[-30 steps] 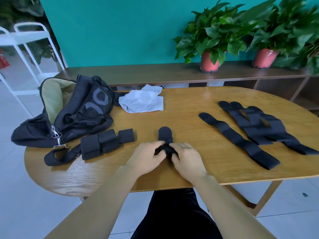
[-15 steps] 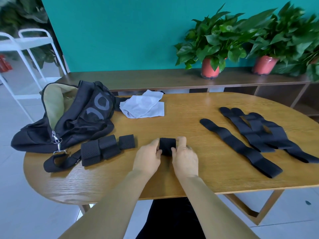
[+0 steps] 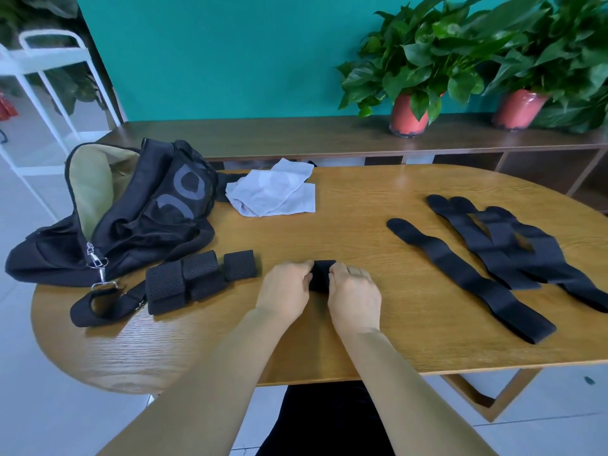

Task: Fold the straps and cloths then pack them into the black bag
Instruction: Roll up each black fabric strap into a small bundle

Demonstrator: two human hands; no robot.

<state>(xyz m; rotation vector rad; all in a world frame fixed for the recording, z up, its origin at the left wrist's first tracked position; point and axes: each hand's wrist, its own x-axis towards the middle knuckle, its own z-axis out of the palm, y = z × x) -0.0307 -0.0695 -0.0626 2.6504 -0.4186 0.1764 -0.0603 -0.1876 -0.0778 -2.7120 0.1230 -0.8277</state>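
Gripping 1 strap [image 3: 320, 274] w/ L hand [image 3: 284, 291], R hand [image 3: 353, 296], 3 folded straps [image 3: 200, 269]

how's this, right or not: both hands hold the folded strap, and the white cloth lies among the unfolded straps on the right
No: in the head view the white cloth lies left, beside the black bag, not among the unfolded straps. The left hand and right hand do hold the folded strap.

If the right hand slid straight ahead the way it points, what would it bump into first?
Past the strap that the right hand pinches, probably the cloth, across bare table; the aim is rough.
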